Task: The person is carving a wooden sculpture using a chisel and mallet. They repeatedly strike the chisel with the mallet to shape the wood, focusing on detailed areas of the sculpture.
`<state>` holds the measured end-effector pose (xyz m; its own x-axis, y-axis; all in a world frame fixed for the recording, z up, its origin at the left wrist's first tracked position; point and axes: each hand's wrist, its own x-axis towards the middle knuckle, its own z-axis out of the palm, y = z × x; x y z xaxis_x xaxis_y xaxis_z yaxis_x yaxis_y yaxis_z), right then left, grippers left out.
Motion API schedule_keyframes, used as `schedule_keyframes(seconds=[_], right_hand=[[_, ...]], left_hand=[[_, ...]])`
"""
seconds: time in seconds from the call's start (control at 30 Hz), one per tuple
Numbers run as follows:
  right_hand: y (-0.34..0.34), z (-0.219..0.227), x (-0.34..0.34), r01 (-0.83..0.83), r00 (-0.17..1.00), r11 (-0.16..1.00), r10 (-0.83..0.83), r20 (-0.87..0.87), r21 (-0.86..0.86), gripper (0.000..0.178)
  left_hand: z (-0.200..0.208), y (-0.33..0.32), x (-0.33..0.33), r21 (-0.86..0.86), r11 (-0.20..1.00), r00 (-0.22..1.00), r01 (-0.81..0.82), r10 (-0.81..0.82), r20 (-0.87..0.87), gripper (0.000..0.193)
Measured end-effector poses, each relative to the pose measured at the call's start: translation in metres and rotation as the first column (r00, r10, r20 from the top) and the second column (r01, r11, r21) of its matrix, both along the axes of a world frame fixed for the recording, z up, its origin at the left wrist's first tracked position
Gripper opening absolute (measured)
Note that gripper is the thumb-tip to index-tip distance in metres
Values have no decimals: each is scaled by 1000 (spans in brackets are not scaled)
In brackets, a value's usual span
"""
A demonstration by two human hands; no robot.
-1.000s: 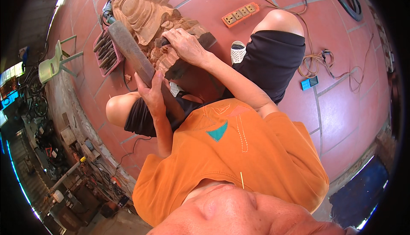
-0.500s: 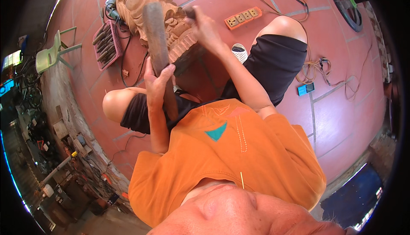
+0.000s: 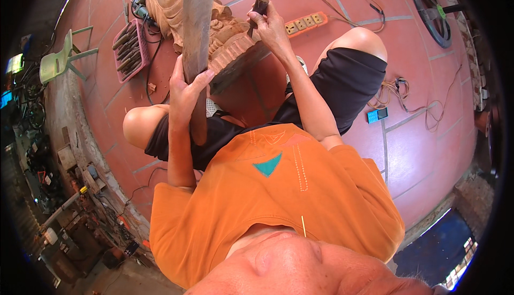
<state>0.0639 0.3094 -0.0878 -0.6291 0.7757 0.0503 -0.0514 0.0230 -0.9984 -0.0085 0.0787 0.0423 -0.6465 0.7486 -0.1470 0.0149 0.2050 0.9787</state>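
My left hand (image 3: 183, 95) is closed round a long, flat wooden mallet (image 3: 197, 30), whose broad end points away from me over a carved wooden figure (image 3: 167, 4). The figure lies on the floor in front of me, partly hidden behind the mallet, with ridged folds near its closest end. Closed in my right hand (image 3: 273, 31) is a chisel (image 3: 261, 6) with a dark wooden handle. It stands tilted, its lower end down by the right edge of the carving; whether the tip touches the wood I cannot tell.
A pink basket (image 3: 144, 59) of chisels stands left of the carving, near a power tool (image 3: 140, 10) with a cord. An orange power strip (image 3: 305, 23) lies to the right. Farther out are a green chair (image 3: 56, 64), a blue phone (image 3: 377, 115), coiled cable (image 3: 395, 88) and a black wheel (image 3: 428, 13).
The mallet has swung farther away from me, its broad end now higher over the carving. My right hand has shifted slightly right, and the chisel shows more clearly. The whole view has moved a little.
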Motion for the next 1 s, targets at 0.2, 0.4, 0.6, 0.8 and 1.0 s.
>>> schedule_keyframes(seconds=[0.2,0.4,0.6,0.8,1.0], right_hand=[[9,-13,-1,-20,989,989,-2,-145,-147,22],[9,-13,1,-34,999,996,30,-45,-83,24],[0,-7,4,-49,995,995,41,-87,-86,27],[-8,2,6,-20,991,982,-6,133,189,26],[-8,-14,1,64,998,971,-58,-33,228,28]], left_hand=[[29,13,-18,-50,996,992,79,-84,-94,46],[50,39,-25,-7,988,958,152,-149,-245,49],[48,62,-28,-113,967,937,228,-249,-246,57],[18,76,-47,-307,902,717,302,-428,-550,72],[19,81,-68,-433,826,622,362,-560,-548,79]])
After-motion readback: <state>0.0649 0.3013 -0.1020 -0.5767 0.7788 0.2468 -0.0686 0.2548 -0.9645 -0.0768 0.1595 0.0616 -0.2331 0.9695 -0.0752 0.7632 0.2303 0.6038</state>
